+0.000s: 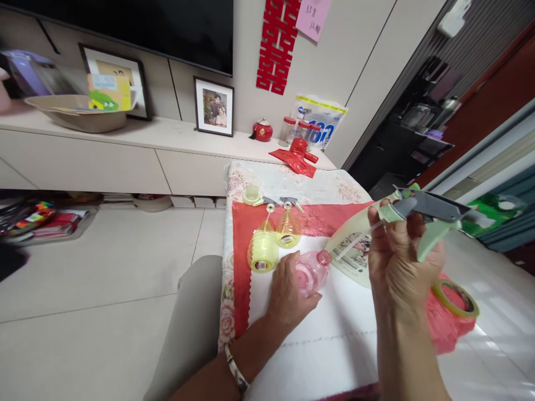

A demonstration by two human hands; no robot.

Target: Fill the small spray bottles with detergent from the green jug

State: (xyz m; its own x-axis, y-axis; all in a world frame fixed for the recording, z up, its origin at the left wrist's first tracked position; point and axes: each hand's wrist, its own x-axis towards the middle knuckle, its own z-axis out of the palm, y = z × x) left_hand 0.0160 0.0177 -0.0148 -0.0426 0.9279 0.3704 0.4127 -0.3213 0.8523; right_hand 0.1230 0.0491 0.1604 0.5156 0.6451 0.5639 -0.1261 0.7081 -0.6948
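My left hand (289, 289) is wrapped round a small pink plastic bottle (312, 271) that lies on its side on the white cloth, its open neck pointing right. My right hand (401, 253) is raised above the table and closed on a grey and green spray trigger head (422, 214), whose thin dip tube hangs down to the left. Two yellow bottles (263, 249) (288, 228) stand just beyond my left hand. A pale refill pouch (353, 245) lies between my hands.
A roll of tape (455, 298) rests on a red bag at the right. A small green cup (251, 194) sits at the table's far end. Behind are a low cabinet (125, 150) with framed photos, jars and a red pot. Tiled floor lies to the left.
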